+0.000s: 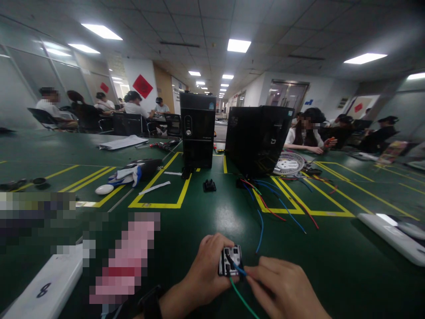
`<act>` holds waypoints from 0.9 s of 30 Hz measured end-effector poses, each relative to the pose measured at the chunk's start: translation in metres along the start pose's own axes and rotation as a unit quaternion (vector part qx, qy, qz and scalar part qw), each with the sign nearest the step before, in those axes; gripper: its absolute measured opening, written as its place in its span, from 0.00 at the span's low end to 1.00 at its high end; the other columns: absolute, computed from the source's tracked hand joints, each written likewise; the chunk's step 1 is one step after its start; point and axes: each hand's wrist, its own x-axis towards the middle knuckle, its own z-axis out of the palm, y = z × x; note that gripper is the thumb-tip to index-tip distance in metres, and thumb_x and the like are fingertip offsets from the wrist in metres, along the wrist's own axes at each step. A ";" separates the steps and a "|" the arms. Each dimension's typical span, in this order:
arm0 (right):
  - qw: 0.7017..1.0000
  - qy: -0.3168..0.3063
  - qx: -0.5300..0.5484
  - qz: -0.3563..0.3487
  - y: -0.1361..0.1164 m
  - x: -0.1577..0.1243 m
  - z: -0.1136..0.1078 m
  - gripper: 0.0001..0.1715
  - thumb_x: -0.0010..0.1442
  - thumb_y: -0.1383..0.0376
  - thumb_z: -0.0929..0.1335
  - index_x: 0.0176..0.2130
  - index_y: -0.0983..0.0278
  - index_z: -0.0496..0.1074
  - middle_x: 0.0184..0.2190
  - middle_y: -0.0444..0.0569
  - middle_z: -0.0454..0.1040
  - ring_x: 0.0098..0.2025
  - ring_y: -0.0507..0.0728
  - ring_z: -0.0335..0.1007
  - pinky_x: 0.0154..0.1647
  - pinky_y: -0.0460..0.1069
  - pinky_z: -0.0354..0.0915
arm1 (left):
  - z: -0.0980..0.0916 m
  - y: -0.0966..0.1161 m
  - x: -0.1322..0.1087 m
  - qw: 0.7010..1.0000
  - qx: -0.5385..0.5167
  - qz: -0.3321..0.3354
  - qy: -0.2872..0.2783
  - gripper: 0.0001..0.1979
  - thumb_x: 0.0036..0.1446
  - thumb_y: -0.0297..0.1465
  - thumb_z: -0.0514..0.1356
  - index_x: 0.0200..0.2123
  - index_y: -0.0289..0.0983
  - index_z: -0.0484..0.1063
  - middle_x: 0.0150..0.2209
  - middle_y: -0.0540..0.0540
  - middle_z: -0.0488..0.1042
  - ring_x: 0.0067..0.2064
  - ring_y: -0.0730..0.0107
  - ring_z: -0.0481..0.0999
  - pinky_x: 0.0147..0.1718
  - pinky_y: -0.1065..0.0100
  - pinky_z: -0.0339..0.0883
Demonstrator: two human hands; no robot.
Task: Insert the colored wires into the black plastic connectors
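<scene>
My left hand (203, 270) is closed around a small square socket module (230, 260), held with its back facing up near the table's front edge. My right hand (282, 288) pinches a wire at the module's terminals. A blue wire end and a green wire (242, 299) run from the module down toward me. Both hands touch at the module.
Loose red and blue wires (279, 206) lie on the green table (219, 212) ahead. Two black computer towers (197, 128) (257, 137), a small white fan (288, 163), gloves (128, 175), a small black part (209, 185) and white boards (392, 235) stand around. Other people sit at far tables.
</scene>
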 end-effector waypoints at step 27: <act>0.998 -0.049 0.006 -0.034 -0.004 0.002 -0.002 0.12 0.64 0.69 0.61 0.37 0.61 0.74 0.25 0.44 0.73 0.25 0.53 0.68 0.24 0.48 0.59 | 0.001 0.000 -0.001 1.000 0.005 -0.007 0.000 0.22 0.43 0.26 0.67 0.42 0.42 0.64 0.39 0.49 0.70 0.40 0.60 0.69 0.44 0.60 0.58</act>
